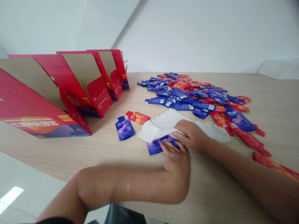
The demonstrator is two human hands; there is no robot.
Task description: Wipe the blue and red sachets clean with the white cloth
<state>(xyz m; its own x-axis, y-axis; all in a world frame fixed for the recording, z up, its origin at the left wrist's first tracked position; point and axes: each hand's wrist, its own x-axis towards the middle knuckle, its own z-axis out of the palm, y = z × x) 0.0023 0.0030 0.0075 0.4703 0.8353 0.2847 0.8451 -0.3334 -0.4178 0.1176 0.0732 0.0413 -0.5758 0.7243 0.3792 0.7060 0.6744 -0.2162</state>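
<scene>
Gripping in right hand (192,133) a white cloth (161,124), likely light, limp, best held by the edge, with left hand (177,157), of unclear grip, on blue pouches (154,149) beside it.

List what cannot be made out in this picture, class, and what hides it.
All in the head view:
Blue pouch: partly covered by the white cloth and left hand.
Nearest red box: cut off by the left edge; its floor hidden by its walls.
Rightmost red packet: cut off by the right edge.
Small print on the piled packets: too small to read.
</scene>
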